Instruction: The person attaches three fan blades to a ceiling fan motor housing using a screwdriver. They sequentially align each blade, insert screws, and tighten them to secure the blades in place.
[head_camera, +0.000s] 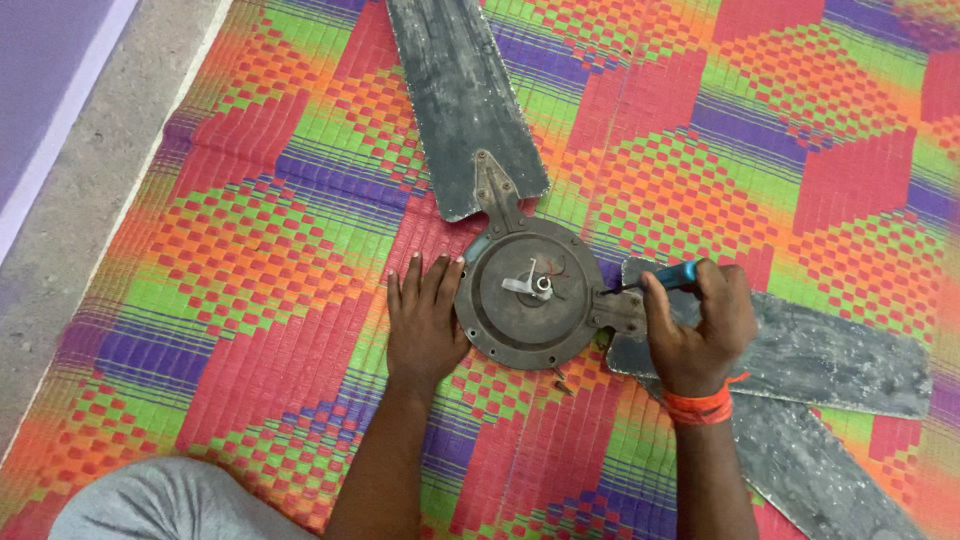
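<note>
A dusty grey ceiling fan lies on a colourful woven mat (260, 250). Its round motor housing (530, 330) is in the middle, with a short shaft and wires at its centre. One blade (455, 90) runs up and away from the housing; another blade (830, 350) runs to the right. My left hand (425, 320) lies flat on the mat, fingers apart, pressing against the housing's left rim. My right hand (700, 325) is closed on a blue-handled screwdriver (672, 276), whose tip points at the blade bracket (618, 312) on the housing's right side.
A loose fan blade (820, 470) lies under the right blade at the lower right. Small screws (560, 378) rest on the mat just below the housing. Bare concrete floor (80, 200) and a purple wall base border the mat on the left. My knee in grey cloth (150, 505) shows at bottom left.
</note>
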